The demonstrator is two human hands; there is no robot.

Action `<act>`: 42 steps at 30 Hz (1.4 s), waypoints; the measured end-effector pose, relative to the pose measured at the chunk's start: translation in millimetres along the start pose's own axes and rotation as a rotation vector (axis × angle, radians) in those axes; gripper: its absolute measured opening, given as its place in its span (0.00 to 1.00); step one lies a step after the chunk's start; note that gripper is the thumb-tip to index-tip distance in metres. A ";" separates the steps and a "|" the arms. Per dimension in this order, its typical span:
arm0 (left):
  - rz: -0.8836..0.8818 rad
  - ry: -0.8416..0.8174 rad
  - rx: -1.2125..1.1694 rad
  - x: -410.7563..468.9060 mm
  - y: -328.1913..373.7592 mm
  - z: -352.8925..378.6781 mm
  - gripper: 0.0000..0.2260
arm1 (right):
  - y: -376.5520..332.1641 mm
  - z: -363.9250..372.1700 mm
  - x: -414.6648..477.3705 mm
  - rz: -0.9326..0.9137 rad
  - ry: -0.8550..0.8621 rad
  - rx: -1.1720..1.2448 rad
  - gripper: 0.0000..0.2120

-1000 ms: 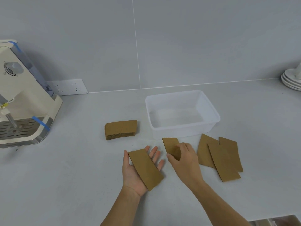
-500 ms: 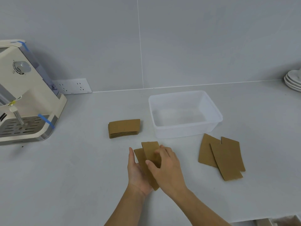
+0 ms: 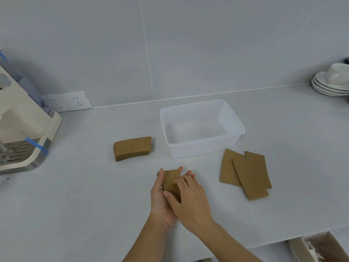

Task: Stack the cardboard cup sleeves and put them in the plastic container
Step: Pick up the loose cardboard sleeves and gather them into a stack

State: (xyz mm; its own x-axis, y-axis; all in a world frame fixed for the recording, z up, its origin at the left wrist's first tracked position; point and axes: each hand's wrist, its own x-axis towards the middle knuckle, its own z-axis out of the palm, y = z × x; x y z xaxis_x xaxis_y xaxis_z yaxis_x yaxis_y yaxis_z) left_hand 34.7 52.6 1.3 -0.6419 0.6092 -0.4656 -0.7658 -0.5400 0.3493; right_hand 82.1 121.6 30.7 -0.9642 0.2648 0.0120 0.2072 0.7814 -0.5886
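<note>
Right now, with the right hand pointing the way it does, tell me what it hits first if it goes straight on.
The right hand points up-left, so it already meets the held sleeves lying in the left hand; beyond those, probably the stacked sleeves.

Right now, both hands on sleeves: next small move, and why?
Probably reach the right hand to the loose sleeves beside the container. The held sleeves look squared in the left hand, three lie unstacked, and the container holds none.
</note>
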 end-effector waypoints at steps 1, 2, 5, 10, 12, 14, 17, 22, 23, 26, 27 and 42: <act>-0.015 0.007 0.009 1.7 -1.8 2.7 0.30 | 3.6 -2.6 0.8 0.004 -0.011 -0.002 0.17; -0.032 0.012 0.013 3.7 -3.8 5.7 0.30 | 7.7 -5.8 1.5 0.012 -0.020 0.002 0.17; -0.094 0.023 0.018 8.5 -9.2 11.4 0.28 | 17.5 -17.6 3.4 0.026 -0.006 0.027 0.21; -0.145 -0.005 -0.016 17.5 -16.9 18.1 0.28 | 39.8 -49.3 6.5 0.122 0.129 0.159 0.18; -0.141 -0.021 -0.053 21.1 -20.2 21.1 0.28 | 56.5 -64.1 10.8 0.214 0.159 0.149 0.18; -0.124 -0.024 -0.081 23.8 -22.0 22.7 0.28 | 74.0 -76.5 14.4 0.292 0.185 0.103 0.17; -0.110 -0.018 -0.073 27.4 -22.9 23.8 0.28 | 96.8 -85.8 15.9 0.342 0.277 -0.027 0.14; -0.098 0.002 -0.059 31.6 -23.5 25.7 0.29 | 128.2 -75.0 10.9 0.406 0.232 -0.248 0.31; -0.095 0.009 -0.058 32.2 -24.1 26.1 0.29 | 132.3 -71.1 8.9 0.426 0.203 -0.264 0.33; -0.097 0.020 -0.058 34.0 -27.0 27.5 0.29 | 141.9 -59.5 2.0 0.483 0.145 -0.307 0.35; -0.097 0.022 -0.057 34.8 -27.8 27.9 0.29 | 143.4 -56.9 0.1 0.495 0.137 -0.310 0.34; -0.051 0.046 -0.093 39.9 -35.1 41.3 0.28 | 133.4 -89.4 8.4 0.399 0.030 -0.132 0.13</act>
State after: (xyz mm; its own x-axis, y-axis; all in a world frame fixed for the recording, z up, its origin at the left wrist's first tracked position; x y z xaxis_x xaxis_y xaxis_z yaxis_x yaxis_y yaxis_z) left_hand 34.3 119.9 4.1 -0.5979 0.6110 -0.5188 -0.7893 -0.5615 0.2483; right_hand 116.4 278.6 24.6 -0.7993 0.5759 -0.1717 0.5847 0.6792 -0.4436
